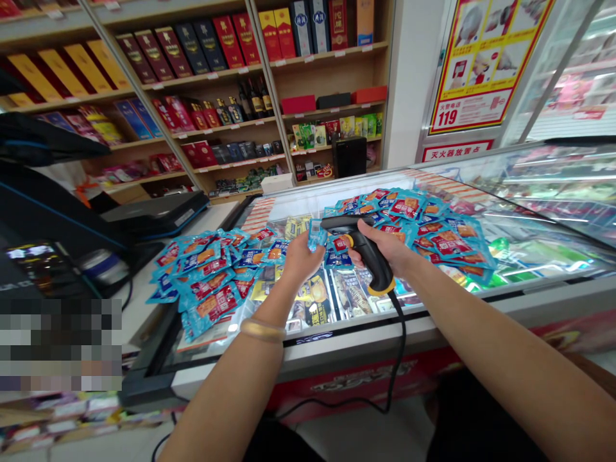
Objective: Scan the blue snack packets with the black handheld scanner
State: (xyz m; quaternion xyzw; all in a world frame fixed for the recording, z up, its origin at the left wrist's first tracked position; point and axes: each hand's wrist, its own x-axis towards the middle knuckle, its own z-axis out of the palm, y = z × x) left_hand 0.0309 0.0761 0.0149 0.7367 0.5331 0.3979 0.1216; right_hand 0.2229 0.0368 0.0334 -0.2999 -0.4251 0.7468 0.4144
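The right hand is wrapped fully around the handle of a black barcode scanner with orange trim. The fingers are closed tight on the grip, and the scanner's head points left. Its black cable hangs from the base of the handle and drops down the front of the chest freezer. The left hand pinches a single blue snack packet between thumb and fingertips. It holds the packet upright just in front of the scanner's head, and whether the two touch cannot be told. That packet sits above and right of the left palm, between the two hands and raised off the glass. A gold bracelet circles the left wrist. Below the hands lies the sliding glass lid of the freezer, with frozen goods showing through it. On the lid are two heaps of the same blue-and-red packets. The left heap spreads toward the counter, and the right heap is piled behind and beside the right hand. A dark checkout terminal stands at far left. Wooden shelves of boxed bottles line the back wall, with a red and yellow poster to their right.
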